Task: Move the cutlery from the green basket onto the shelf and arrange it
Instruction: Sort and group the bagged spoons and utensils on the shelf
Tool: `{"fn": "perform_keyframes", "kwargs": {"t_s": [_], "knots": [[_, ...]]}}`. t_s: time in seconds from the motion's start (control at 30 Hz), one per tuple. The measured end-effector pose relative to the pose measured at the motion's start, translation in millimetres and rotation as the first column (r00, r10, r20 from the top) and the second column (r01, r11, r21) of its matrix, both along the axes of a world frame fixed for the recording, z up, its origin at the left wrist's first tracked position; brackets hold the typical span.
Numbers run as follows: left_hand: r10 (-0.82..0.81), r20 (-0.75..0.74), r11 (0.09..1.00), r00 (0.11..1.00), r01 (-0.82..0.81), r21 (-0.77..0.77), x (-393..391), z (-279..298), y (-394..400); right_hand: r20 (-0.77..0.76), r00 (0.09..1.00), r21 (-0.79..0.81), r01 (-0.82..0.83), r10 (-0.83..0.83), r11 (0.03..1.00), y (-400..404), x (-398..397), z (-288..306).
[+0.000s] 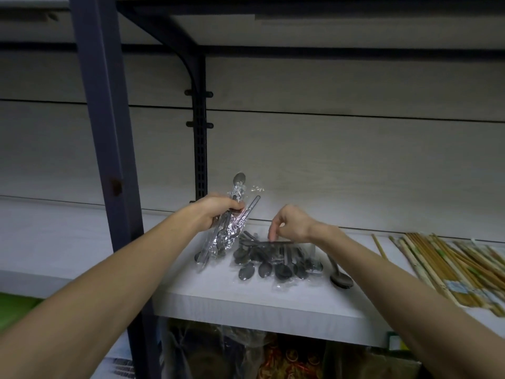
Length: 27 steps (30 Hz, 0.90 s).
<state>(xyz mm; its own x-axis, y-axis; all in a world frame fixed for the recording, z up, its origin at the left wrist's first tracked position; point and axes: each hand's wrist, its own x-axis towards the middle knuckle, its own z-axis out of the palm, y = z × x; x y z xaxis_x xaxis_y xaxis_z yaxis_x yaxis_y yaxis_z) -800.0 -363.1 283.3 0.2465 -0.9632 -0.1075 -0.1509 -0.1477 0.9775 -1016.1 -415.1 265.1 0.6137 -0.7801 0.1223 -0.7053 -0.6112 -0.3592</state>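
Spoons [269, 262] in plastic are already lying on the shelf [246, 296]; my left hand [218, 212] is gripping another wrapped bundle [232, 214], my right hand [289, 224] is pinching down at the pile. Arranging remains.

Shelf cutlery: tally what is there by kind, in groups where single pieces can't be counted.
Wrapped spoon bundle gripped by the left hand: 1
Wrapped spoon pile on the shelf under the right hand: 1
Loose spoon: 1
Chopstick pile: 1
Total: 4 groups; single pieces too overlapped to count.
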Motion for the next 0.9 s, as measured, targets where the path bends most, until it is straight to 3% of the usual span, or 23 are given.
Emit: {"fn": "perform_keyframes", "kwargs": {"t_s": [0.13, 0.47, 0.67, 0.9], "knots": [[0.048, 0.008, 0.999, 0.999, -0.048, -0.027, 6, -4, 0, 0.146, 0.989, 0.089, -0.010, -0.003, 0.996, 6, 9, -2], [0.162, -0.095, 0.984, 0.982, -0.168, -0.065, 11, -1, 4, 0.019, 0.997, 0.130, -0.081, 0.079, 0.988, 15, 13, 1], [0.186, -0.139, 0.978, 0.973, -0.197, -0.066, 10, 2, 6, 0.181, 0.977, 0.036, -0.119, 0.110, 0.992, 17, 19, 27], [0.248, -0.180, 0.956, 0.952, -0.271, -0.113, 10, 3, 11, 0.020, 0.983, -0.190, -0.177, 0.184, 0.966, 22, 39, 7]]}}
